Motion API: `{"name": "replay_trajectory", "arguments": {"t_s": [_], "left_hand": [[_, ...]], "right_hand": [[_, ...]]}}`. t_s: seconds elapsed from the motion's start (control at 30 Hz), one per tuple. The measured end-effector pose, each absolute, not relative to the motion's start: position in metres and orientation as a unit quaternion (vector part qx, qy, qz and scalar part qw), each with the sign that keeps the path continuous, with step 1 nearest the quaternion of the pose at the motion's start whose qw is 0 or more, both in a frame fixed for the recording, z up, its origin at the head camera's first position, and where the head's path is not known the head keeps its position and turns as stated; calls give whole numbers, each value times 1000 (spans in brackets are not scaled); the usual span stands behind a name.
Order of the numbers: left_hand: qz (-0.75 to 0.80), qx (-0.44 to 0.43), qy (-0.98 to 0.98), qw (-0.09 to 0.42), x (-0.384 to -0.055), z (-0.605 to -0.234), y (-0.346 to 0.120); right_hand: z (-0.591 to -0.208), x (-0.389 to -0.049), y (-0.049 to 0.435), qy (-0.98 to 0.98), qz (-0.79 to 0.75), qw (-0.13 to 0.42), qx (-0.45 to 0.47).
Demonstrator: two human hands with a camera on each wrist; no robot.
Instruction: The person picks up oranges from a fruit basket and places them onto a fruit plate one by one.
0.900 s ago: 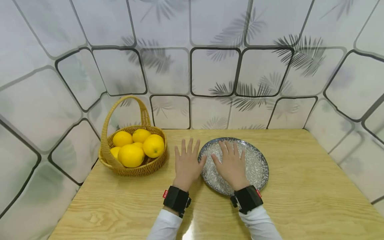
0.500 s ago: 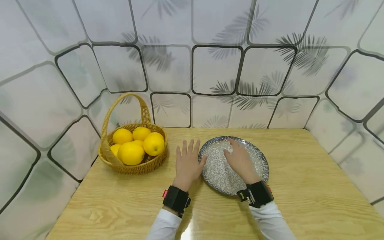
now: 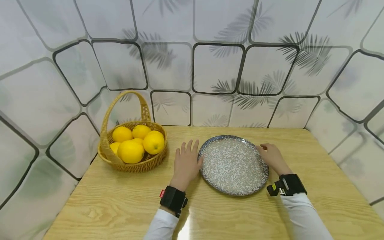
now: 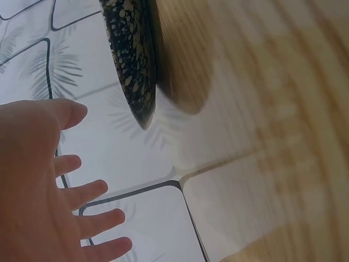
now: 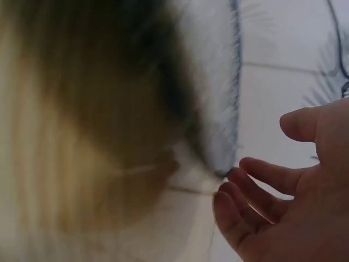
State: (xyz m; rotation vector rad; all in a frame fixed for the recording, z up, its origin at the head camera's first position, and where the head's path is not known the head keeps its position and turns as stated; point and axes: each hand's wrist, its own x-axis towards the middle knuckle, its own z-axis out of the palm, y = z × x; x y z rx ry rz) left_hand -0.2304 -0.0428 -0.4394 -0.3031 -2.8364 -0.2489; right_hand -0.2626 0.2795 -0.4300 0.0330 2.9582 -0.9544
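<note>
a plate (image 3: 234, 166) on the pale wood worktop (image 3: 120, 206), left hand (image 3: 186, 165) beside it with fingers straight, right hand (image 3: 273, 158) at its right rim, fingers loosely bent without a grip, basket (image 3: 141, 167) of yellow fruit (image 3: 130, 152) at left, leaf-print walls (image 3: 171, 66) around

Pale, dark-lined walls (image 3: 171, 20) with grey fronds (image 3: 255, 88) behind and beside a wooden tabletop (image 3: 228, 216)

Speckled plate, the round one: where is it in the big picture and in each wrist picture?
Head view: the plate is right of the middle, between the left hand and the right hand.
Left wrist view: at the top, left of centre, seen nearly edge-on.
Right wrist view: upper middle, partly blurred, up and left of the right hand.
Shared landmark: the leaf-patterned wall shows in all three.
</note>
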Motion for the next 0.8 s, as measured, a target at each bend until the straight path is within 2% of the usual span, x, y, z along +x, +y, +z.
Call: {"name": "replay_trajectory", "arguments": {"t_s": [0.23,0.63,0.8], "left_hand": [[-90,-107,-980,140,-231,-439,-47],[-76,-108,-978,163,-233,-438,-52],[-64,-112,-972,196,-234,-432,-59]], "right_hand": [[-453,-264,301,948,-315,39,18],[-461,-263,304,930,-364,46,35],[-459,-263,303,926,-370,56,40]]}}
